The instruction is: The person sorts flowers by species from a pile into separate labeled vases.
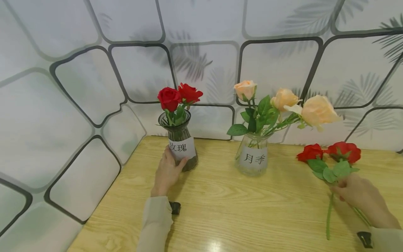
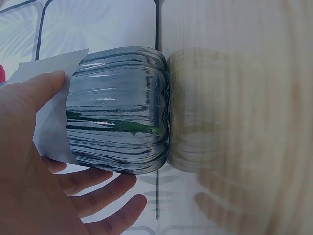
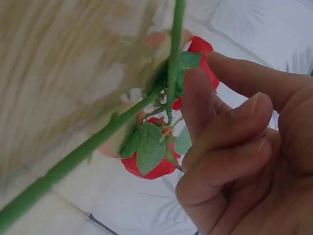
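My left hand (image 1: 168, 171) grips a grey ribbed glass vase (image 1: 185, 131) around its paper label (image 1: 185, 148), thumb on the paper in the left wrist view. Two red roses (image 1: 169, 99) stand in this vase, and a green stem (image 2: 115, 125) shows through its glass. At the right, two more red roses (image 1: 343, 153) lie on the table with their stems (image 3: 88, 142) crossing. My right hand (image 1: 362, 197) is over these stems, fingers bent and thumb near the index finger, fingertips right beside the stems and leaves. I cannot tell whether it pinches a stem.
A clear glass vase (image 1: 252, 168) with a paper label stands mid-table, holding several peach roses (image 1: 284, 99) that lean right. The wooden table (image 1: 239, 213) ends at a patterned wall covering (image 1: 204, 73) behind the vases and along the left.
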`<action>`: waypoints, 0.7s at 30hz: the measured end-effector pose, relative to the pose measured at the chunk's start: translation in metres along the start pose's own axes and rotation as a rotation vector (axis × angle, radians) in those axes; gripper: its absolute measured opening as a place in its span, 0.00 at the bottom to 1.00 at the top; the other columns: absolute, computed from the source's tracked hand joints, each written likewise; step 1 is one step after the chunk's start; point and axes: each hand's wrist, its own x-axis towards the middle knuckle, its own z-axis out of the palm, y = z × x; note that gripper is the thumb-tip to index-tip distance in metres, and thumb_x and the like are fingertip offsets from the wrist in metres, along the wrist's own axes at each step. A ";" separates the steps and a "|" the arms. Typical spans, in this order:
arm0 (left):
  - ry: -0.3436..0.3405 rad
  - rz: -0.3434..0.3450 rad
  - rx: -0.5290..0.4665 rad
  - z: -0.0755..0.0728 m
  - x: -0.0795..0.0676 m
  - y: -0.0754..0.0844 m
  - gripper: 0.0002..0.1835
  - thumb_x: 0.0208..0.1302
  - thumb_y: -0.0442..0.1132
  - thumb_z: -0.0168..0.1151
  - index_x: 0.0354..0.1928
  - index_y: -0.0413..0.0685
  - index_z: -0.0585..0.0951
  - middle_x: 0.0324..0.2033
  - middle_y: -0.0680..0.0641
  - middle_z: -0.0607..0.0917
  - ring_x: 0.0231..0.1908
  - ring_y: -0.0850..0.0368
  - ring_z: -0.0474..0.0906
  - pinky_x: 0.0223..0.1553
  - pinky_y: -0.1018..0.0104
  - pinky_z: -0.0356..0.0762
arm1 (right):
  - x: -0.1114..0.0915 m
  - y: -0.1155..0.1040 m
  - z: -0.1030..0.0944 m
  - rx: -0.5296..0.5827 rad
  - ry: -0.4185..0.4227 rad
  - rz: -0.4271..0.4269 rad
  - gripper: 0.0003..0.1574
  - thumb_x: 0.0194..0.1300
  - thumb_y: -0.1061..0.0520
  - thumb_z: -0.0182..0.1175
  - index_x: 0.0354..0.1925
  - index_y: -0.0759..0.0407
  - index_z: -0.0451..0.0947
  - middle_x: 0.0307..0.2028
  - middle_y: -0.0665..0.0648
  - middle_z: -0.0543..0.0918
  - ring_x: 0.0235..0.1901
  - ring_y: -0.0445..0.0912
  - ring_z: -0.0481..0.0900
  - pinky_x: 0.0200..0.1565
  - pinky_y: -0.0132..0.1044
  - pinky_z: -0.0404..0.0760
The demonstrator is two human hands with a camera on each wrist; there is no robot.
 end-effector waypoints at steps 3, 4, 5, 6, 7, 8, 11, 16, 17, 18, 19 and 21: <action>0.003 0.001 0.001 0.000 0.000 0.000 0.45 0.62 0.58 0.53 0.68 0.38 0.45 0.60 0.34 0.62 0.58 0.40 0.63 0.54 0.46 0.65 | 0.001 0.003 0.003 -0.010 -0.009 -0.006 0.18 0.60 0.48 0.56 0.21 0.57 0.78 0.16 0.49 0.75 0.19 0.44 0.70 0.20 0.37 0.66; 0.005 0.001 0.003 0.000 0.000 0.000 0.45 0.62 0.59 0.53 0.68 0.38 0.45 0.60 0.34 0.62 0.58 0.40 0.63 0.54 0.46 0.65 | 0.002 0.004 0.005 -0.011 -0.009 -0.011 0.18 0.60 0.49 0.56 0.19 0.57 0.78 0.15 0.49 0.74 0.18 0.44 0.69 0.19 0.37 0.65; 0.006 0.003 0.004 0.000 0.000 0.000 0.45 0.62 0.59 0.53 0.68 0.38 0.45 0.60 0.34 0.62 0.58 0.40 0.63 0.54 0.46 0.65 | 0.002 0.005 0.006 -0.011 -0.006 -0.015 0.19 0.60 0.49 0.56 0.18 0.56 0.77 0.14 0.48 0.73 0.17 0.43 0.68 0.19 0.37 0.65; 0.007 0.006 0.004 0.000 0.000 0.000 0.45 0.62 0.59 0.53 0.68 0.38 0.45 0.60 0.33 0.62 0.58 0.40 0.63 0.54 0.46 0.65 | 0.003 0.006 0.008 -0.013 0.000 -0.019 0.20 0.60 0.49 0.56 0.16 0.56 0.75 0.12 0.48 0.72 0.16 0.43 0.67 0.19 0.36 0.64; 0.007 0.009 0.003 0.001 0.000 -0.001 0.46 0.62 0.59 0.53 0.68 0.38 0.45 0.60 0.33 0.62 0.58 0.40 0.63 0.54 0.46 0.65 | 0.003 0.006 0.009 -0.016 0.009 -0.028 0.21 0.59 0.49 0.57 0.14 0.55 0.74 0.11 0.48 0.71 0.15 0.43 0.67 0.18 0.36 0.64; 0.008 0.012 0.004 0.001 0.000 -0.001 0.46 0.62 0.59 0.53 0.68 0.37 0.45 0.61 0.33 0.62 0.58 0.39 0.63 0.54 0.46 0.65 | 0.004 0.007 0.009 -0.016 0.017 -0.037 0.21 0.59 0.49 0.58 0.13 0.55 0.73 0.11 0.48 0.71 0.15 0.43 0.67 0.19 0.36 0.63; 0.006 0.016 0.005 0.002 0.000 -0.002 0.46 0.62 0.59 0.52 0.68 0.37 0.45 0.61 0.33 0.62 0.58 0.39 0.63 0.54 0.46 0.65 | 0.006 0.009 0.011 -0.021 0.041 -0.065 0.23 0.56 0.49 0.60 0.10 0.55 0.72 0.09 0.48 0.70 0.14 0.42 0.67 0.19 0.36 0.62; 0.005 0.014 0.002 0.001 0.000 -0.001 0.45 0.62 0.58 0.53 0.68 0.38 0.45 0.60 0.33 0.62 0.58 0.39 0.63 0.54 0.46 0.65 | 0.007 0.013 0.015 0.021 0.047 -0.087 0.22 0.54 0.51 0.61 0.08 0.56 0.71 0.07 0.48 0.69 0.12 0.42 0.67 0.18 0.34 0.65; 0.006 0.013 0.000 0.001 0.000 -0.001 0.45 0.62 0.58 0.53 0.68 0.38 0.46 0.60 0.33 0.62 0.58 0.39 0.63 0.54 0.46 0.65 | 0.008 0.014 0.015 0.041 0.039 -0.081 0.22 0.53 0.52 0.61 0.08 0.56 0.71 0.07 0.48 0.69 0.12 0.42 0.68 0.17 0.34 0.66; 0.006 0.013 -0.002 0.001 -0.001 0.000 0.45 0.62 0.58 0.53 0.68 0.38 0.46 0.60 0.33 0.62 0.58 0.39 0.63 0.54 0.46 0.65 | 0.008 0.014 0.014 0.072 0.031 -0.067 0.21 0.53 0.53 0.61 0.09 0.57 0.72 0.07 0.48 0.70 0.11 0.42 0.69 0.17 0.34 0.67; 0.006 0.012 -0.003 0.000 0.000 0.000 0.45 0.62 0.58 0.53 0.68 0.38 0.46 0.60 0.33 0.62 0.58 0.39 0.63 0.54 0.46 0.65 | 0.008 0.015 0.014 0.110 0.022 -0.053 0.20 0.53 0.54 0.61 0.10 0.58 0.73 0.08 0.49 0.71 0.12 0.42 0.70 0.17 0.33 0.70; 0.007 0.008 -0.003 0.000 0.000 0.001 0.45 0.62 0.59 0.53 0.68 0.38 0.46 0.60 0.33 0.62 0.58 0.39 0.63 0.54 0.46 0.65 | 0.009 0.016 0.012 0.186 0.001 -0.018 0.18 0.55 0.55 0.60 0.12 0.60 0.75 0.10 0.50 0.73 0.13 0.41 0.72 0.18 0.33 0.73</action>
